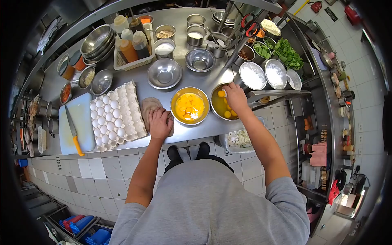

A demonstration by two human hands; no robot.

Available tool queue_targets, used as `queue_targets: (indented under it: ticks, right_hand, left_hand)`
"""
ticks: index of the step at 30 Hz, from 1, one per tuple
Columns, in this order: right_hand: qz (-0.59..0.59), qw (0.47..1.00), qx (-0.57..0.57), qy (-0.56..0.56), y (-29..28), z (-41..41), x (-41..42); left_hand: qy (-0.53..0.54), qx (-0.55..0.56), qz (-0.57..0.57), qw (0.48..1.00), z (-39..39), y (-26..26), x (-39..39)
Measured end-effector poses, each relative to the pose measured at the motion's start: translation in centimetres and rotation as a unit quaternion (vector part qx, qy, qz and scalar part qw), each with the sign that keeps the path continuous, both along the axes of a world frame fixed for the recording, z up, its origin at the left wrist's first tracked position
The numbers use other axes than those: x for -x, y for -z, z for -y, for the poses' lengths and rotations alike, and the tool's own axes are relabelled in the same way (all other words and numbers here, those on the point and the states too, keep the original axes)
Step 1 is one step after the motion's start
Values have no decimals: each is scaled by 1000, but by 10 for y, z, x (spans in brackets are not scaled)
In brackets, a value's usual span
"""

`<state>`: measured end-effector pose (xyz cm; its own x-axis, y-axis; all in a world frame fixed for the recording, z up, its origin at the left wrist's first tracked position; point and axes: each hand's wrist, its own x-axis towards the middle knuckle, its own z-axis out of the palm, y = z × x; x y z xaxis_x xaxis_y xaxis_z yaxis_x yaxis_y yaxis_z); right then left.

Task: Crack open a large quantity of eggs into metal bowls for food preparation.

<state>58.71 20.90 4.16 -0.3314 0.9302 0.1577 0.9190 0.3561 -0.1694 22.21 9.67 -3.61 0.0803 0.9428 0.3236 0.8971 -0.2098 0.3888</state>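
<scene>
My right hand [236, 97] is over a steel bowl [213, 107] of cracked eggs, several whole yolks [227, 114] lying in clear whites. A white bit that looks like eggshell [225, 88] shows at its fingertips; the palm side is hidden. My left hand [160, 122] rests palm down on a crumpled brown cloth [149, 105]. Between the hands stands another steel bowl [173, 115], full of yolks [189, 105]. Left of the cloth, a cardboard egg tray [132, 114] carries several white eggs [109, 117] on its left side and bare cups on its right.
A knife [72, 125] lies on a cutting board [65, 144], its handle past the front edge. Steel bowls [164, 73] and a basket of squeeze bottles [134, 62] stand behind. A lined bin with shells [240, 139] is below the counter. Scissors [249, 26] hang by a post.
</scene>
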Motion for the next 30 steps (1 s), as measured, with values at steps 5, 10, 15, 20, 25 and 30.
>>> queue_targets:
  ticks: [5,10,15,20,25,30]
  right_hand:
    - [-19,999,-14,30,12,5,9]
    - [-24,997,24,64,21,5,16]
    - [-118,987,52,99,32,6,20]
    - [-232,963,96,100,39,5,21]
    - [-325,924,160,118,37,9,19]
    - [-372,902,176,133,26,24,8]
  left_hand:
    - [2,9,2,1000,2,-5,1]
    - [0,11,3,1000,2,-5,2]
    - [-2,6,0,1000,0,-2,4]
    - [0,-3,1,1000,0,0,1]
    - [4,-5,1,1000,-4,-4,-1]
    - [9,-2,3,1000,-2,-2,-6]
